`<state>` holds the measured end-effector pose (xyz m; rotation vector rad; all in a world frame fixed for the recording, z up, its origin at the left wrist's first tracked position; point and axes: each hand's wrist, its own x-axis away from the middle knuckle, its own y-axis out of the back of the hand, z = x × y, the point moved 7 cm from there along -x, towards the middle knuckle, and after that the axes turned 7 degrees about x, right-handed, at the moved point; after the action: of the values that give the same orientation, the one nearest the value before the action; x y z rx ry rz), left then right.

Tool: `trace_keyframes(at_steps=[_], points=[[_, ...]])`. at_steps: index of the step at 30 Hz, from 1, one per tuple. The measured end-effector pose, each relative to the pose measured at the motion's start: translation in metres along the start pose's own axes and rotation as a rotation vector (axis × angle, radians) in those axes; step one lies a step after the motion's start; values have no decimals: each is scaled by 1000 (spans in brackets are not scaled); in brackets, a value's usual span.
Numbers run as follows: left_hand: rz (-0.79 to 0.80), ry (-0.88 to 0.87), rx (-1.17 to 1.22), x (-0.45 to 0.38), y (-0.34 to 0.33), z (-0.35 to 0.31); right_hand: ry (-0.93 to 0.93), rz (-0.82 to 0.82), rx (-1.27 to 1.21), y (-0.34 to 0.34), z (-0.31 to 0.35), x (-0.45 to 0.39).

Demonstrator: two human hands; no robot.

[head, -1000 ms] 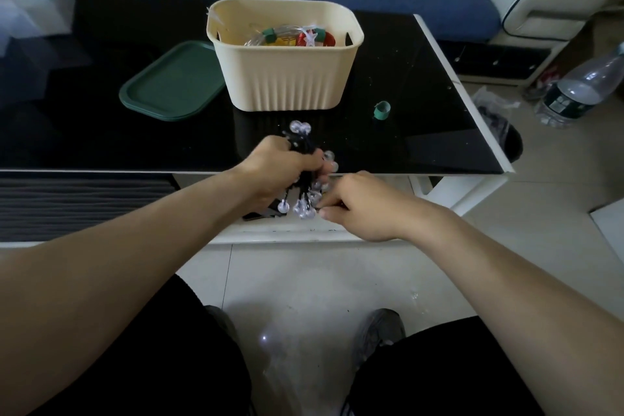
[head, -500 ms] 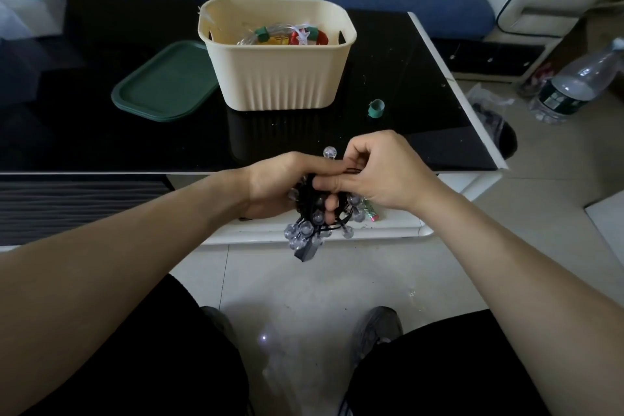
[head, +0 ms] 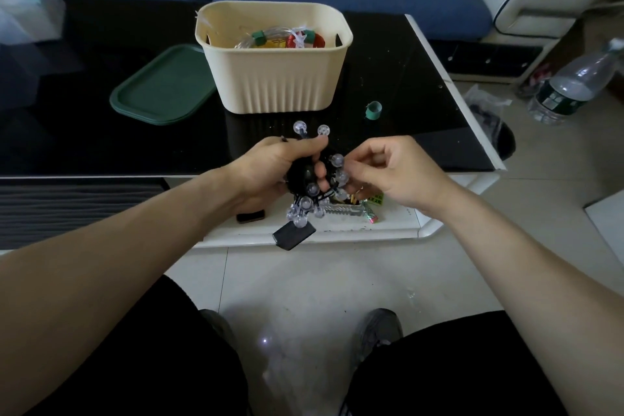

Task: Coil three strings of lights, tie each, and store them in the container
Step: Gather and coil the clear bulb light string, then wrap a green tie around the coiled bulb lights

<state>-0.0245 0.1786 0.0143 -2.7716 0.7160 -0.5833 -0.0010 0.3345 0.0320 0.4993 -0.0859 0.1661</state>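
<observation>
My left hand (head: 273,169) grips a coiled black string of lights (head: 312,191) with clear round bulbs, held over the table's front edge. Two bulbs stick up above my fingers and a black box (head: 293,236) dangles below the coil. My right hand (head: 395,172) is beside the coil on its right, its curled fingertips at the bulbs and wire; whether they pinch the wire I cannot tell. Behind stands the cream container (head: 275,81) holding coiled lights (head: 283,39) with green ties. A small green tie roll (head: 373,110) lies on the black table to its right.
A green lid (head: 162,88) lies left of the container on the black glass table (head: 405,84). A lower white shelf (head: 371,230) holds wrappers and a small dark object. A plastic bottle (head: 570,84) stands on the floor at right. A blue sofa is behind.
The coil has turned in my left hand, with bulbs now sticking up. My right hand has come off the top of the coil and moved to its right side.
</observation>
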Motion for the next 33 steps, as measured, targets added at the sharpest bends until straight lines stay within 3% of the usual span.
trace_keyframes(at_steps=[3,7,8,13,15,24,30,33], points=[[-82,-15,-20,-2,3,2,82,-40,201,-8,6,-4],[-108,7,-94,-3,8,6,65,215,463,-9,2,-6],[-101,12,-109,-3,8,7,49,216,498,-1,-3,-8],[-111,33,-122,-6,8,6,-61,-301,446,58,-29,-36],[-144,29,-132,-9,9,5,-94,-400,454,65,-43,-48],[-222,55,-124,-20,22,8,-175,-277,597,48,-65,-104],[-244,60,-62,-28,27,3,-140,-482,628,50,-66,-108],[-238,64,-25,-32,26,3,-88,-502,545,51,-54,-101]])
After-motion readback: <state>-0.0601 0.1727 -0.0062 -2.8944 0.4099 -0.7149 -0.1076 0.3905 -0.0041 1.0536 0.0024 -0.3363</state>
